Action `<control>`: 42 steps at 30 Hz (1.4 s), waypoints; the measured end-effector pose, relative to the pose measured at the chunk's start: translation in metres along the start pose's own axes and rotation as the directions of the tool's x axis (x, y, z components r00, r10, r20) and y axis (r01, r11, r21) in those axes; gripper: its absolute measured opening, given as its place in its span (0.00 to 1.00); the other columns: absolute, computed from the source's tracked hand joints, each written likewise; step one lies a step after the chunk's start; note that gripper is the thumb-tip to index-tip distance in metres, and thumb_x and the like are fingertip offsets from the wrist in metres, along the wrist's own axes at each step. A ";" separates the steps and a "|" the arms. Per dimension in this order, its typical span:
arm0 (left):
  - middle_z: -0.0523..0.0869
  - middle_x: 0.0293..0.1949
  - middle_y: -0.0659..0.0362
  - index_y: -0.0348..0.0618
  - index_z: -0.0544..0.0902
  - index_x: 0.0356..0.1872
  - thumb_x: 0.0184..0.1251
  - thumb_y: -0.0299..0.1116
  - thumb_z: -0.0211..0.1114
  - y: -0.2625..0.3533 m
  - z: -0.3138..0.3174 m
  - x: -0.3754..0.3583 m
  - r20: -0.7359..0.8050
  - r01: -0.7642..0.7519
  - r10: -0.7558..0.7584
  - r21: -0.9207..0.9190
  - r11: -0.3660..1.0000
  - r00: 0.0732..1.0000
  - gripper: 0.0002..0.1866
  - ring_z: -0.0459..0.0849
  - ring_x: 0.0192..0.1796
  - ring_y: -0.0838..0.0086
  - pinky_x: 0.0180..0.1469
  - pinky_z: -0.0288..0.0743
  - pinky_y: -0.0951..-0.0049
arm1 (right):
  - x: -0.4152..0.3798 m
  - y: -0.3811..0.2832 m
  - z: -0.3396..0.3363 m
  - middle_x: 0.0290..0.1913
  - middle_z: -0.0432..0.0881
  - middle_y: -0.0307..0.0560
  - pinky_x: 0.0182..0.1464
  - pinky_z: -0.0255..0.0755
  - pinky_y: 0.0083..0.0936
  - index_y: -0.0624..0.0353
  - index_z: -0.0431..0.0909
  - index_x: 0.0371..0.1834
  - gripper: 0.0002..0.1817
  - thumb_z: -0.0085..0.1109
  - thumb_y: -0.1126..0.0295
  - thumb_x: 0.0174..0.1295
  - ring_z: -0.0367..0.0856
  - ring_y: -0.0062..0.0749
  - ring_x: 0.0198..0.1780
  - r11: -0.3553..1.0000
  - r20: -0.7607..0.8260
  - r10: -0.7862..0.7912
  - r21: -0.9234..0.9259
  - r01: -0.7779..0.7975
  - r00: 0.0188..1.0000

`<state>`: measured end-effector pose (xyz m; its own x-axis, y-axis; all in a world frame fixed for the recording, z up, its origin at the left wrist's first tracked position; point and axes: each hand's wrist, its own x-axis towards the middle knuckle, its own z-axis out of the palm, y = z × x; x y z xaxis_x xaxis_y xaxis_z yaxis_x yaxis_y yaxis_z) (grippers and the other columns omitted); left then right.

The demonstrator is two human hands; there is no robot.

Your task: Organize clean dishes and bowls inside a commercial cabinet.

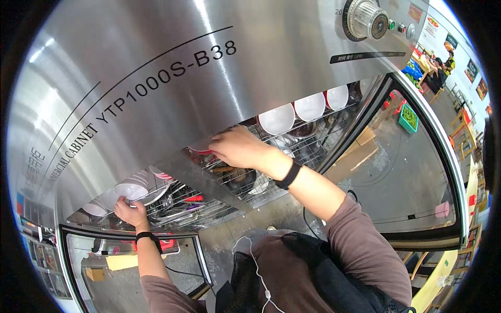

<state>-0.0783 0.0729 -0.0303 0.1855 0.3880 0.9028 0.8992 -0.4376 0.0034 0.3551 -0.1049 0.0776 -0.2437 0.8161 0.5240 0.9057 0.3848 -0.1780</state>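
My left hand is at the front of the left rack, fingers curled at the lower edge of a white bowl with pink stripes. Other pale bowls stand around it, one at the far left. My right hand reaches under the steel front panel, its fingers closed on the edge of a red-rimmed bowl. Most of that bowl is hidden by the panel and the hand. A row of white bowls with red outsides stands on the upper wire rack to the right.
The steel cabinet has a central post and two open glass doors, one left, one right. Utensils and a red-handled item lie on the left rack. A green basket and distant people appear at the right.
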 end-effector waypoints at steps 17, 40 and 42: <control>0.78 0.33 0.50 0.40 0.80 0.45 0.51 0.29 0.60 0.003 0.001 0.002 -0.029 0.022 -0.022 -0.017 1.000 0.999 0.17 0.76 0.38 0.50 0.46 0.67 0.53 | -0.101 0.030 -0.065 0.32 0.82 0.45 0.39 0.79 0.38 0.58 0.82 0.33 0.05 0.67 0.70 0.58 0.82 0.43 0.37 0.917 -0.266 0.258 -0.236 -0.322 0.929; 0.80 0.34 0.50 0.40 0.80 0.44 0.51 0.30 0.61 -0.002 0.004 -0.002 -0.024 0.010 -0.010 -0.018 1.000 1.000 0.16 0.77 0.39 0.50 0.47 0.69 0.52 | -0.095 0.065 -0.040 0.38 0.88 0.61 0.47 0.79 0.47 0.65 0.88 0.31 0.33 0.56 0.40 0.70 0.87 0.59 0.44 0.912 -0.124 0.317 -0.232 -0.338 0.940; 0.79 0.32 0.49 0.40 0.80 0.44 0.51 0.30 0.60 -0.002 0.003 0.000 -0.038 -0.009 0.009 -0.010 1.000 0.999 0.16 0.77 0.38 0.49 0.46 0.69 0.52 | -0.092 0.060 -0.047 0.36 0.88 0.60 0.45 0.79 0.47 0.63 0.87 0.29 0.30 0.59 0.43 0.69 0.86 0.58 0.43 0.914 -0.137 0.326 -0.208 -0.348 0.936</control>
<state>-0.0790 0.0763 -0.0313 0.1781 0.3532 0.9184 0.8936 -0.4488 -0.0006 0.4481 -0.1769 0.0581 0.1142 0.8300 0.5460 0.9848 -0.0223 -0.1720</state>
